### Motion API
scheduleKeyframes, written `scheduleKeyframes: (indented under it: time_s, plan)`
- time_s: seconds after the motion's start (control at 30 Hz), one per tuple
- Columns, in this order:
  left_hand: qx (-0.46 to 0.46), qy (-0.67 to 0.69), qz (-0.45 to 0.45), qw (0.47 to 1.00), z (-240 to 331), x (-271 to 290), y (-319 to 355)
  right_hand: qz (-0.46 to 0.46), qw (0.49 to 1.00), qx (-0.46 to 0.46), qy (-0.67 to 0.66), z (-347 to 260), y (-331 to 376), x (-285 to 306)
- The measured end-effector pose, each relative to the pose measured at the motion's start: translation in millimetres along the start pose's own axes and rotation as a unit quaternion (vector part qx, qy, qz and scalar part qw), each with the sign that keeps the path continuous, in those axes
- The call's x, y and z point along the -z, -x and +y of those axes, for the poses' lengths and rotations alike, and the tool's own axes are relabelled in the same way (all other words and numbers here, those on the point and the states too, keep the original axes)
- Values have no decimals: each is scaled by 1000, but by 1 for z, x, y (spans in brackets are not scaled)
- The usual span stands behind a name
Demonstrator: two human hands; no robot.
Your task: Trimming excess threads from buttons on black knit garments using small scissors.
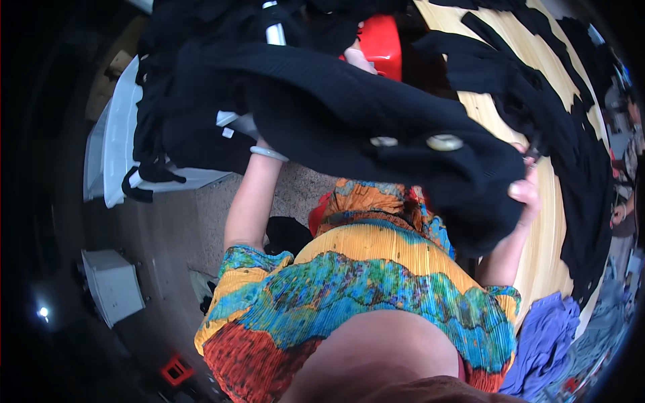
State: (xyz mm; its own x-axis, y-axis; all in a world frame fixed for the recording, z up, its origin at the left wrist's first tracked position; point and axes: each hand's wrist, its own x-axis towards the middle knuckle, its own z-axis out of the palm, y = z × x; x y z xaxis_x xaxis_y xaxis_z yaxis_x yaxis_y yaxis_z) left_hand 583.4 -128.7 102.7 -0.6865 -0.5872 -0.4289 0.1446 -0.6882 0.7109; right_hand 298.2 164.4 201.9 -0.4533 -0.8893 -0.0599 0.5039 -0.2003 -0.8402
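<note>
A black knitted garment (349, 101) with large pale, gold-toned buttons stretches across in front of me, lifted and slightly blurred. My right hand (527, 193) is closed on its right end, with the thumb on top of the cloth. A small dark thing shows beside those fingers; I cannot make out its kind. My left hand (260, 142), below a pale bangle (269, 154) at the wrist, goes in under the left part of the garment, and its fingers are hidden. White tags (227, 119) show next to it against the black cloth.
More black garments (564, 134) lie along the pale wooden table (547, 235) at right. Purple cloth (544, 342) lies near its front. A white bin (121, 134) stands at left beneath black clothes. Another person's hand (359, 59) shows by a red object (383, 43). A white box (114, 285) stands lower left.
</note>
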Motion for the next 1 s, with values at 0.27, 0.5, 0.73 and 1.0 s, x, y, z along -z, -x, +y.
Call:
scheduleKeyframes:
  time_s: [0.27, 0.5, 0.73, 1.0]
  plan:
    - [47, -301, -175, 936, -12, -129, -125, 54, 957, 286, -3, -65, 81, 95]
    - [3, -512, -342, 788, -52, -279, -182, 222, 870, 439, 35, -104, 225, 165]
    - [-87, -630, -437, 635, -97, -357, -203, 332, 810, 476, 81, -134, 318, 171]
    - [-200, -733, -450, 470, -129, -357, -221, 386, 782, 478, 103, -73, 219, 76]
